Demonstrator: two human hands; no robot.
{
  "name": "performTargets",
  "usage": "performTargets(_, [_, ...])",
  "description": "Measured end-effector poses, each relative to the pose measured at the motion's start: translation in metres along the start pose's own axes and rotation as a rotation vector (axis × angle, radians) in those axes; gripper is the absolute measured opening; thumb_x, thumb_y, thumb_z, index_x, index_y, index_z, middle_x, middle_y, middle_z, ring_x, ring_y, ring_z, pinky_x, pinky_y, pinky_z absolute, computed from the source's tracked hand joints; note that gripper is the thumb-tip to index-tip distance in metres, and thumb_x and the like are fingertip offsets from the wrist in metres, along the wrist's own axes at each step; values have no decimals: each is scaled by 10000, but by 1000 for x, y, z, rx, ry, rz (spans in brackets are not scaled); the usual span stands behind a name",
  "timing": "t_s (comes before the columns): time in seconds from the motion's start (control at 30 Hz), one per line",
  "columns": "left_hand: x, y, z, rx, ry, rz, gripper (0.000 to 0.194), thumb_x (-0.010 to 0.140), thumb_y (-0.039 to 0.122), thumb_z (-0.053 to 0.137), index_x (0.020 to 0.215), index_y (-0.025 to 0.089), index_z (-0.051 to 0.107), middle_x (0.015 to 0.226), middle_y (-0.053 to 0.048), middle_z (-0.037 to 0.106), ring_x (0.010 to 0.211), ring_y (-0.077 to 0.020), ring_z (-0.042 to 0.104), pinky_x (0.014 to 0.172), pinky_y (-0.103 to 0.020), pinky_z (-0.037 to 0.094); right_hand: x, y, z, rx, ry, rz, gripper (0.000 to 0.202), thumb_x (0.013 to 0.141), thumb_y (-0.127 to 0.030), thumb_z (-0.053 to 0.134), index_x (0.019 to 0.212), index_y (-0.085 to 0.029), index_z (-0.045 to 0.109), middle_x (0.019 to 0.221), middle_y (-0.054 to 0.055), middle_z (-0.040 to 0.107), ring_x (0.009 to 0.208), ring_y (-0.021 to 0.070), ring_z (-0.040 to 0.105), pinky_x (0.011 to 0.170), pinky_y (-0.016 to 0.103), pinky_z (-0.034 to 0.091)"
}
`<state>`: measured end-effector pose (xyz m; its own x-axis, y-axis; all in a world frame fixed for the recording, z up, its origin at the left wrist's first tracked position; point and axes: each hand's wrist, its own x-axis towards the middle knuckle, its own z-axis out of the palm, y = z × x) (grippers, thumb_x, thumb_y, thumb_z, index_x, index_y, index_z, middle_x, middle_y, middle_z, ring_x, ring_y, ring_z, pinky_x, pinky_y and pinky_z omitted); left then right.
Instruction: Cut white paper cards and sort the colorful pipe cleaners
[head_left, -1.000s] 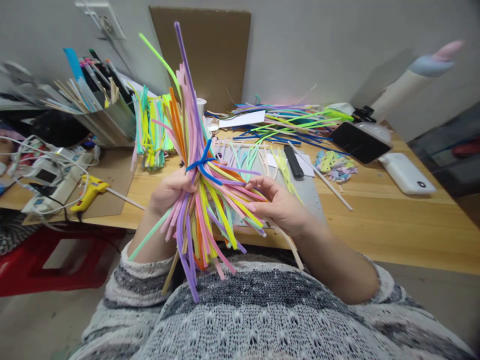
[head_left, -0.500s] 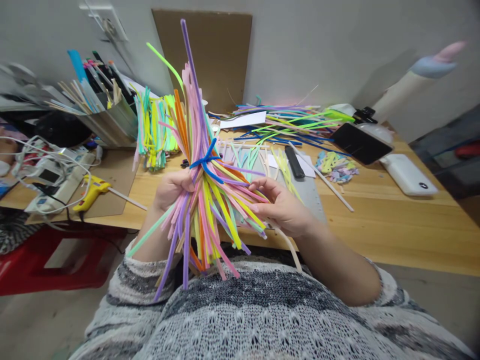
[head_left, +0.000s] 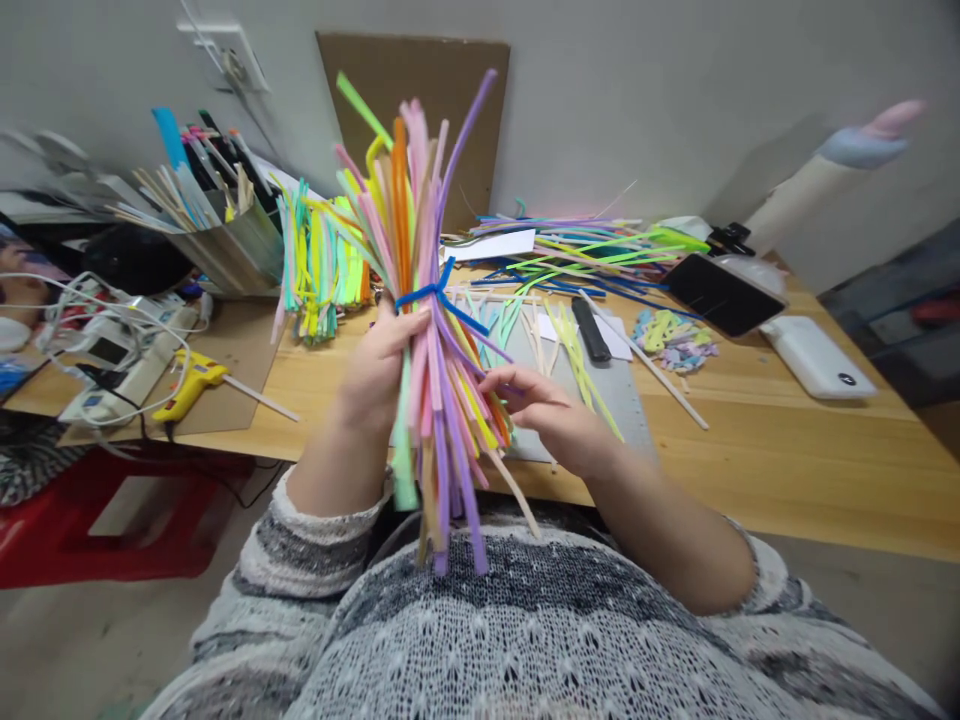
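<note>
A thick bundle of coloured pipe cleaners (head_left: 429, 370) stands nearly upright in front of my chest, with a blue pipe cleaner (head_left: 431, 290) twisted around its middle. My left hand (head_left: 382, 355) is wrapped round the bundle's left side just below the blue tie, its thumb lying across the stems. At the right side, my right hand (head_left: 551, 415) touches the lower stems with bent fingers, which are apart. Purple, pink, yellow, orange and green ends fan out above and below the tie.
Loose pipe cleaners (head_left: 592, 245) lie along the wall, and another bunch (head_left: 319, 265) stands at the left. A yellow glue gun (head_left: 191, 385), a pen holder (head_left: 232, 250), a grey cutting mat (head_left: 626, 400), a black phone (head_left: 724, 290) and a white power bank (head_left: 817, 355) are on the table.
The bundle has turned and its lower ends hang closer together. My left hand has moved up and right, its thumb now across the stems. My right hand's fingers have loosened.
</note>
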<state>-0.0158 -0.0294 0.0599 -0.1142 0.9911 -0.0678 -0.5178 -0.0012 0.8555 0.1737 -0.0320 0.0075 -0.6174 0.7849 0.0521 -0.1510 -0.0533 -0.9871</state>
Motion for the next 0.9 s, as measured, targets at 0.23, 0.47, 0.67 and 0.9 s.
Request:
performTargets(0.23, [-1,-10,14,76,-54,145,830,743,218,716,1417,343,248,1400,-10,468,1367,-259,328,1106,-369,319,10,-18,10,-149,37,-158,648,777,-419,654,1352,-270,395,1414,68,419,1304,252,387,1076,433,329])
performTargets(0.47, [-12,-12,22,77,-125,-31,887,700,86,647,1456,272,223,1377,-82,479,1258,-296,471,1064,-422,380,17,-11,14,175,56,-124,672,739,-309,704,1349,-300,423,1313,41,546,1184,220,531,1034,402,425])
performTargets(0.67, [-12,-21,7,212,-259,-66,1001,627,-4,613,1475,307,181,1344,-75,525,1192,-299,532,1014,-434,428,16,-7,8,220,141,-64,633,682,-246,737,1268,-287,503,1181,30,624,1069,226,599,953,396,494])
performTargets(0.9, [-11,-3,2,91,-345,-240,931,551,-32,475,1428,247,332,1292,-60,575,1120,-275,593,1008,-417,449,10,-6,-2,218,176,65,509,655,-197,709,1147,-236,584,1000,39,655,846,203,641,768,370,563])
